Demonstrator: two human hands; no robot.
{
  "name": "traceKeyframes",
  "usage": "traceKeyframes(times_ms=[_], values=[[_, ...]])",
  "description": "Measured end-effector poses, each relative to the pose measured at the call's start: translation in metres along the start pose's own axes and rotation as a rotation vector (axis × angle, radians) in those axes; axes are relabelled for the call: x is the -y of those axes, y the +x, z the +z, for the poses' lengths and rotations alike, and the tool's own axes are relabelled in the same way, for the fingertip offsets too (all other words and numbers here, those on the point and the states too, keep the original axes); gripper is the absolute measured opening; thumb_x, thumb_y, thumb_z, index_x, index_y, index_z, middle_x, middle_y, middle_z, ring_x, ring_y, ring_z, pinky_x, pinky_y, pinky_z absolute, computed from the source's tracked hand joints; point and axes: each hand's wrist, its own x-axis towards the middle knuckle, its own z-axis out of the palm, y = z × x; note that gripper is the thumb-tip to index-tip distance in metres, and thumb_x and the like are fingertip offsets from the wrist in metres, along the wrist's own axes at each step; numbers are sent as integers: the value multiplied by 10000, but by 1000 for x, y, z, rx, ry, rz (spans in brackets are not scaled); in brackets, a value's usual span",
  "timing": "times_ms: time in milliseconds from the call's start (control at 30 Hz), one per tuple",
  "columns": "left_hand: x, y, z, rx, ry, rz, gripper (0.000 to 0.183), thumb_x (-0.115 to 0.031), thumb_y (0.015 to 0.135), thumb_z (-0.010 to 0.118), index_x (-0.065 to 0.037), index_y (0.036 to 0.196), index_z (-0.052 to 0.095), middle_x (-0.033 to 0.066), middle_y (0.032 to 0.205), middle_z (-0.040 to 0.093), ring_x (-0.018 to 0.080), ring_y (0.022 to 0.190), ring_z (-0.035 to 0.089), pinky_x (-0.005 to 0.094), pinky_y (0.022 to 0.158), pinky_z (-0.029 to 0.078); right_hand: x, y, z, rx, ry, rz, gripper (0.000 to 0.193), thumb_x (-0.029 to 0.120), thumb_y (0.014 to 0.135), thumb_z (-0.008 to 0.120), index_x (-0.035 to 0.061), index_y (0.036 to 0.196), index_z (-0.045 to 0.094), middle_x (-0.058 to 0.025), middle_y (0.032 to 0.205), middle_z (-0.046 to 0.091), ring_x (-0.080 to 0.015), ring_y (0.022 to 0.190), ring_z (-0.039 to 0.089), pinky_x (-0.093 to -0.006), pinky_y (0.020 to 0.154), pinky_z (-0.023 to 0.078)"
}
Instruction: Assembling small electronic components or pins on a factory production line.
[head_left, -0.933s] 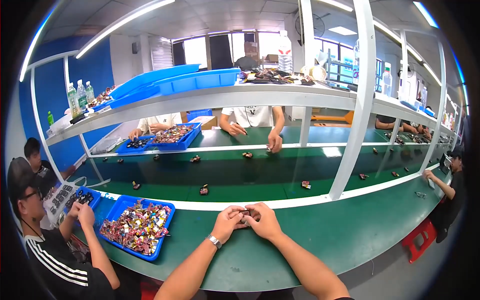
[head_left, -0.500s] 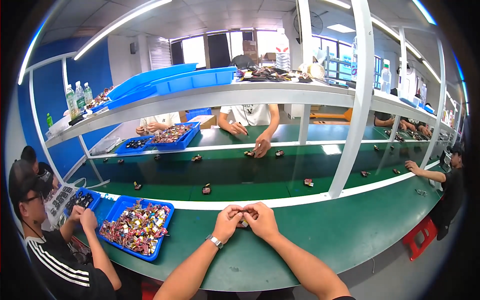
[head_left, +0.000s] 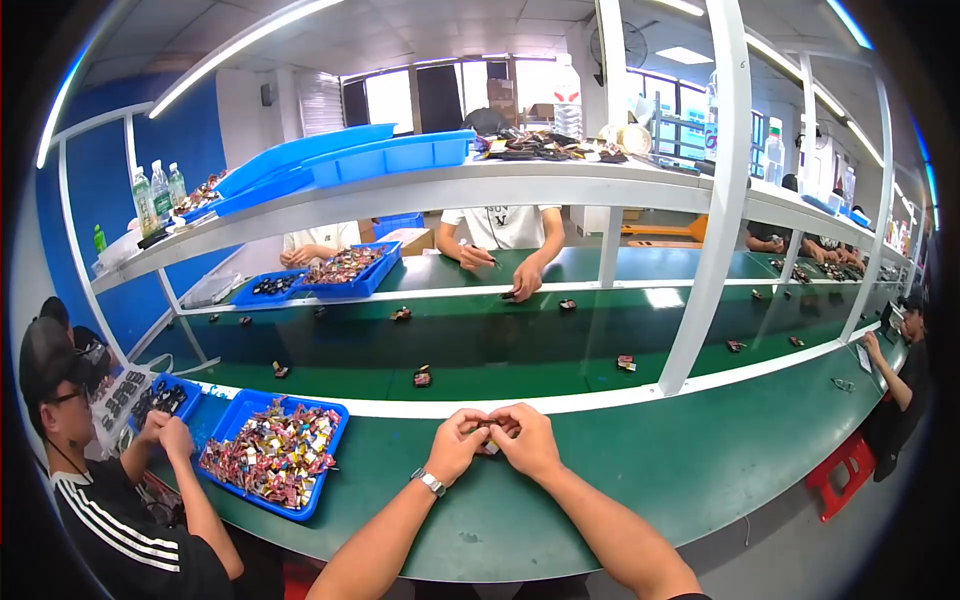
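My left hand (head_left: 455, 443) and my right hand (head_left: 524, 440) meet above the green table (head_left: 400, 500), fingertips pinched together. Between them sits a small part (head_left: 489, 446) with a pale patch and a dark reddish edge. Fingers cover most of it, so its exact kind does not show. A watch with a metal band is on my left wrist. To the left of my hands stands a blue tray (head_left: 336, 420) heaped with small red, white and yellow parts.
Beyond a white rail (head_left: 420, 408), a dark green conveyor belt (head_left: 480, 345) carries several small parts. A co-worker (head_left: 140, 490) sits at my left beside a blue bin of black pieces. White posts (head_left: 715, 220) hold up a shelf with blue trays (head_left: 390, 160). Another person works across the belt.
Parts on the belt have shifted slightly right. The hand of the person across has moved a little right and up. At far right, a person's arm has drawn back. My hands barely moved.
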Motion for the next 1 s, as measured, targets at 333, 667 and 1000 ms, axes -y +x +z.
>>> traceKeyframes(times_ms=[333, 667, 1000], values=[[5, 8, -13, -281, 109, 197, 241, 19, 872, 572, 3, 1113, 566, 126, 1096, 678, 158, 924, 668, 283, 758, 542, -42, 24, 11, -72, 61, 160, 182, 68, 802, 720, -18, 954, 671, -79, 836, 696, -106, 728, 653, -249, 680, 537], [13, 19, -59, -681, 296, 177, 148, 54, 834, 535, -28, 921, 622, 62, 860, 680, 114, 714, 626, 244, 596, 512, -94, 106, 32, -190, -499, 272, 244, 153, 770, 749, 16, 957, 675, -114, 915, 666, -262, 860, 635, -379, 776, 515], [16, 22, -59, -704, 336, 249, 84, -19, 882, 587, -11, 925, 659, 32, 805, 680, 82, 653, 603, 232, 547, 479, -55, 100, 151, -20, -730, 152, 606, 469, 678, 799, -14, 994, 613, -187, 996, 626, -369, 976, 586, -445, 824, 498]])
